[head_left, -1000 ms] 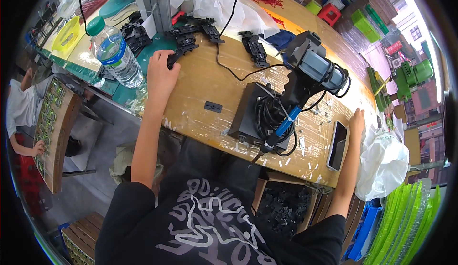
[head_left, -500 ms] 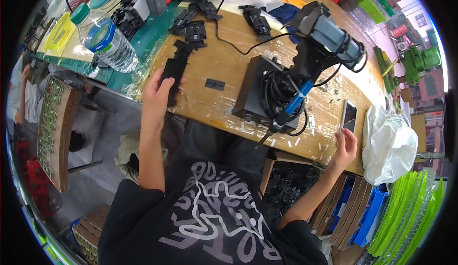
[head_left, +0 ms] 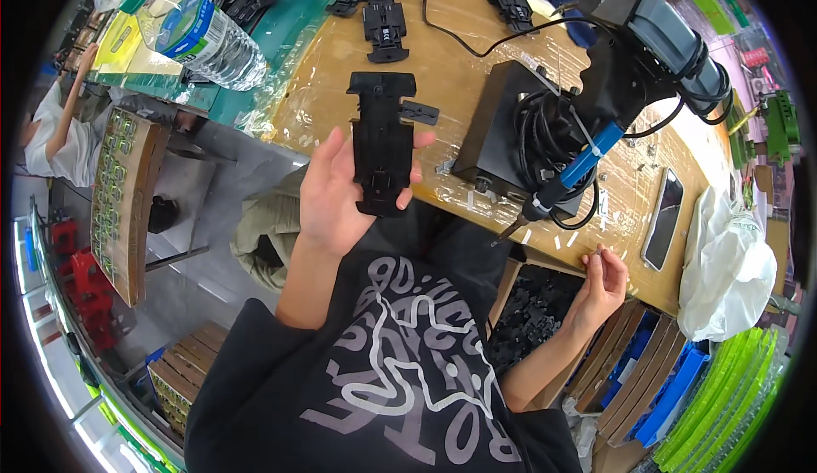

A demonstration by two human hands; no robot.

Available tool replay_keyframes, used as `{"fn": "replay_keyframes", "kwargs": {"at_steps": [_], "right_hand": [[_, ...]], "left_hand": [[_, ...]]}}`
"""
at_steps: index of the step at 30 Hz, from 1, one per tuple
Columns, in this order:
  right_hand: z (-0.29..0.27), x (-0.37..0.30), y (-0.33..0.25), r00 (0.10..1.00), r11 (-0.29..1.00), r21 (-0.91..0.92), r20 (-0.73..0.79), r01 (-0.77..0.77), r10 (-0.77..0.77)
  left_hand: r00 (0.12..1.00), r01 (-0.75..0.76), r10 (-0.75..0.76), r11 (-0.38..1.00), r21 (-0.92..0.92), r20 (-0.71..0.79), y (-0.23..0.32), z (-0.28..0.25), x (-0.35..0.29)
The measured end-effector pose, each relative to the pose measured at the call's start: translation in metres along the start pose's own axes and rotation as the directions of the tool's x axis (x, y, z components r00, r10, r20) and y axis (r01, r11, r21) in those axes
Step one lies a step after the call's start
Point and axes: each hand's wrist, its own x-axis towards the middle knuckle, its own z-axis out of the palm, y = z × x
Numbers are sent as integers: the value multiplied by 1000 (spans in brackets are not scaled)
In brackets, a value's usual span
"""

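Observation:
A long black plastic chassis (head_left: 383, 145), like the underside of a toy car, lies along the palm of my left hand (head_left: 332, 196). The fingers of that hand wrap its right edge, and the thumb rests on its left. Just beyond it, a small flat black plate (head_left: 419, 113) lies on the table. At the table's front edge, my right hand (head_left: 598, 286) has thumb and fingertips pressed together. Whatever is between them is too small to name. A blue-handled soldering iron (head_left: 566, 175) leans in front of a black box (head_left: 502, 124) wound with cable.
More black chassis (head_left: 385, 26) lie toward the table's back. A water bottle (head_left: 204, 39) stands at the left, a phone (head_left: 664, 217) and white plastic bag (head_left: 723, 269) at the right. Below the edge sits a box of small black parts (head_left: 532, 311). Another person (head_left: 64, 137) is far left.
My left hand has turned palm up and brought the chassis nearer and to the right. My right hand has drawn away from the phone toward the table edge, fingertips now together. The view has shifted.

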Motion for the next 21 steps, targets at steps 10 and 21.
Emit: {"fn": "replay_keyframes", "kwargs": {"at_steps": [10, 21], "right_hand": [[-4, -6, -17, 986, 986, 26, 4, 167, -167], [39, -39, -37, 932, 920, 328, 213, 215, -294]], "left_hand": [[997, 49, -35, 973, 226, -67, -8, 10, -21], [995, -38, 69, 938, 345, -77, -50, 37, -42]]}}
